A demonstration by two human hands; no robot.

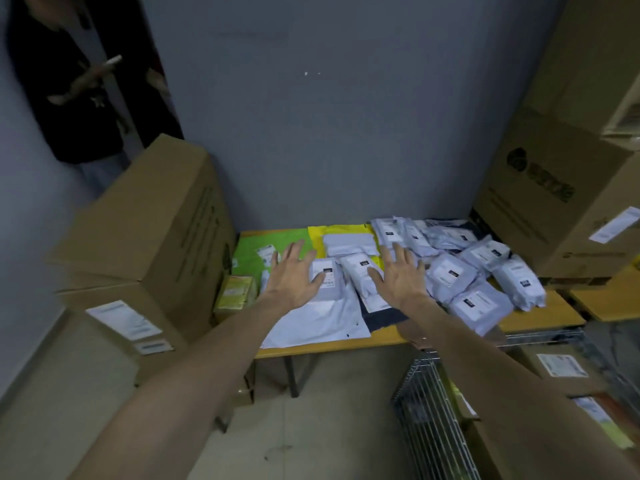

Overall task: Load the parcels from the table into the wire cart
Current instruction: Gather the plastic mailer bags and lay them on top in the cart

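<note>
A wooden table carries several white poly-bag parcels with printed labels, heaped toward its right side. A large flat white mailer lies at the front, with a green mailer and a yellow one behind. My left hand reaches over the pile with fingers spread, above a small white parcel. My right hand is spread the same way, beside another white parcel. Neither hand holds anything. The wire cart stands at the lower right, with cardboard boxes inside.
Large cardboard boxes are stacked left of the table, and taller ones on the right. A small yellow-green box sits at the table's left edge. A person in dark clothes stands at the back left by the grey wall.
</note>
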